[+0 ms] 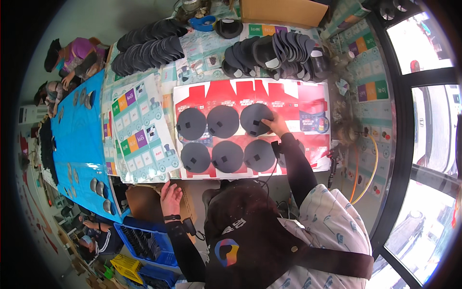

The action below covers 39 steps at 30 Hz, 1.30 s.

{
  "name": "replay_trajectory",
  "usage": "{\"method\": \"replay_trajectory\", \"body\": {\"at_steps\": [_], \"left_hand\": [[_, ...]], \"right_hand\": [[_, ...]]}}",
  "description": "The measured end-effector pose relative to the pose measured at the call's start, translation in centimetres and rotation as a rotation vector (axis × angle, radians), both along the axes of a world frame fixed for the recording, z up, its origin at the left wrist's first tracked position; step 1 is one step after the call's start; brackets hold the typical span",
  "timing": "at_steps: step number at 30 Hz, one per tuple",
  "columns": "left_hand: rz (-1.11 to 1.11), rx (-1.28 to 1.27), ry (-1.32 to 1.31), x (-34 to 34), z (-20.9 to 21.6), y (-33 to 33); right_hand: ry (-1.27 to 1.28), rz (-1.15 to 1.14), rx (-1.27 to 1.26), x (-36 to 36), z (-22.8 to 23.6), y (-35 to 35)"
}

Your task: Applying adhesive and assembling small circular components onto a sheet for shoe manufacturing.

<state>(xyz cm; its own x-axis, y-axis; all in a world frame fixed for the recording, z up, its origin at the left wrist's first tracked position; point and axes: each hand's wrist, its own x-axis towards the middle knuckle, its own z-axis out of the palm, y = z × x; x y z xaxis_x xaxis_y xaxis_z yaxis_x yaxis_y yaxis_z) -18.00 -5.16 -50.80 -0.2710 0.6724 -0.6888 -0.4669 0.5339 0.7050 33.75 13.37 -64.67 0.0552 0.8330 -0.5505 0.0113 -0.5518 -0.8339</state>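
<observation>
Several dark grey round discs lie in two rows on a red printed sheet [313, 144]. Most of them carry a small black square patch. My right hand [276, 126] reaches over the upper right disc [251, 113], its fingertips pinched together at a small black patch [257, 123] on the disc's face. My right forearm partly covers another disc in the lower row. My left hand [171, 198] hangs just below the table's near edge, fingers apart, holding nothing. Near its side of the sheet lies the lower left disc [196, 158].
Stacks of curved dark pieces [149, 53] and more dark pieces [276, 53] stand at the back. A blue tape dispenser [202, 23] sits behind. People work along a blue-covered table [79, 130] at left. A blue crate [144, 243] holds dark pieces. Hoses [374, 164] hang at right.
</observation>
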Motion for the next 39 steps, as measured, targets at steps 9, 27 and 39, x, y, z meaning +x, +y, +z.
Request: {"method": "replay_trajectory", "body": {"at_steps": [9, 27, 39], "left_hand": [[0.087, -0.084, -0.032, -14.0, -9.0, -17.1], [0.029, -0.831, 0.798, -42.2, -29.5, -51.9], [-0.247, -0.772, 1.057, -38.6, -23.3, -47.1]], "right_hand": [[-0.879, 0.39, 0.161, 11.4, -6.6, -5.5], [-0.717, 0.402, 0.321, -31.2, 22.5, -14.9], [-0.752, 0.481, 0.329, -41.2, 28.1, -19.1]]}}
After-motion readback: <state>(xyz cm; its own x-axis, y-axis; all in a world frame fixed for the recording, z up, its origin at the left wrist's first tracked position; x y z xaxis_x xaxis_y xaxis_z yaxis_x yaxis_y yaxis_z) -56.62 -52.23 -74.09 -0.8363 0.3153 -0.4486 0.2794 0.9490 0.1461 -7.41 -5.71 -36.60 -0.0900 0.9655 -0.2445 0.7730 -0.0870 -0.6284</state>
